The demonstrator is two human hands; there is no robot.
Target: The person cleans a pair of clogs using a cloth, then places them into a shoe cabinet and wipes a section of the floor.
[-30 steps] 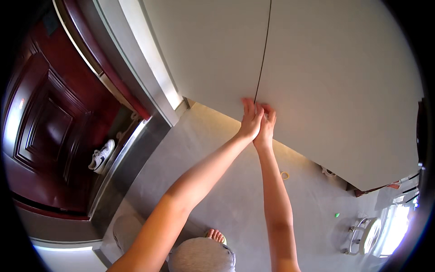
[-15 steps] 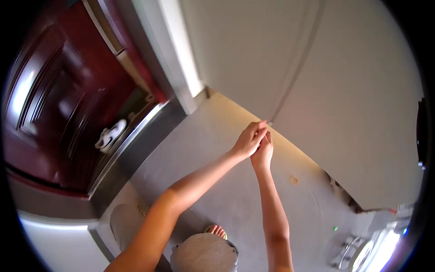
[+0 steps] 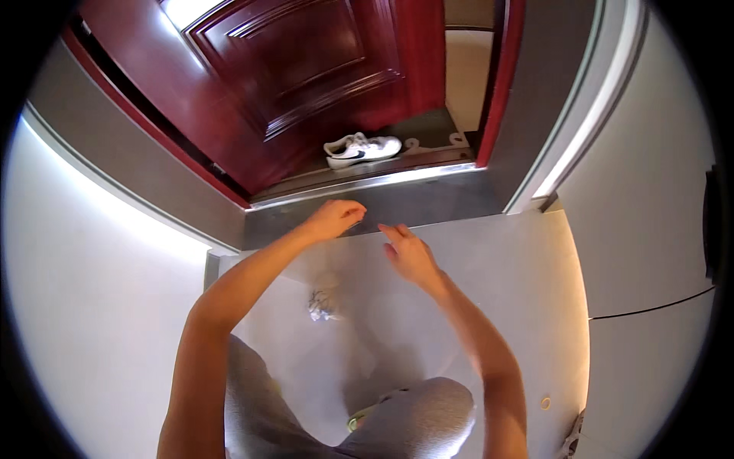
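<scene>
My left hand (image 3: 336, 219) hangs in the air above the dark threshold strip, fingers loosely curved and nothing visible in them. Just to its right and a little nearer, my right hand (image 3: 410, 256) has its fingers stretched toward the left hand, thumb apart, holding nothing. A small gap separates the two hands. Past them, a white shoe with a dark mark (image 3: 363, 150) lies on a dark mat (image 3: 428, 131) at the foot of a dark red panelled door (image 3: 321, 61). On the floor below my left hand is a small crumpled white and grey thing (image 3: 321, 304), its kind unclear.
The door stands ajar within a red and grey frame (image 3: 539, 99). A metal-edged sill (image 3: 367, 182) crosses the doorway. Pale cabinet panels (image 3: 642, 222) rise at the right, with a small yellowish ring (image 3: 545, 403) on the floor beside them. A white wall (image 3: 84, 291) bounds the left.
My hands were clasped together and have come apart. My view has turned left from the cabinet to the doorway, bringing the door and shoe to the middle.
</scene>
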